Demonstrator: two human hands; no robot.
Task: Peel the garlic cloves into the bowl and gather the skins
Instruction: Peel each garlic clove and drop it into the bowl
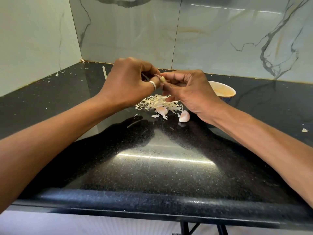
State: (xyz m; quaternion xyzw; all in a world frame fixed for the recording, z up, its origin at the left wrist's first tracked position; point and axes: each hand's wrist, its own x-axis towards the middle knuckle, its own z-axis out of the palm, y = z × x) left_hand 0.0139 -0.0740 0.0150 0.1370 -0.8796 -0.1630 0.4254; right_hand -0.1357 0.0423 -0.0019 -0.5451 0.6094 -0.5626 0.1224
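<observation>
Left fingers: the left hand (125,82) has its fingers (149,67) curled, the tips pinching a thin pinkish flap of skin at the top of the garlic clove (163,79); a silver ring (152,84) sits on one digit.
Right fingers: the right hand (189,92) pinches the same clove from the other side between thumb and forefinger, the other fingers loosely curled beneath.
Garlic clove: small, pale yellow-green where bare, held in the air between both hands, above the counter (162,167).
Skins: a loose heap of pale skins (155,103) lies on the counter directly below the hands.
Unpeeled cloves: two unpeeled cloves, one (162,110) at the near edge of the heap, the other (184,116) just to its right.
Bowl: a bowl (227,89) stands behind the right hand, partly hidden by it; its contents cannot be made out.
Counter: black, speckled and glossy, with stray skin flakes (304,130) at its far edges.
Wall: pale veined marble tiles (211,39).
</observation>
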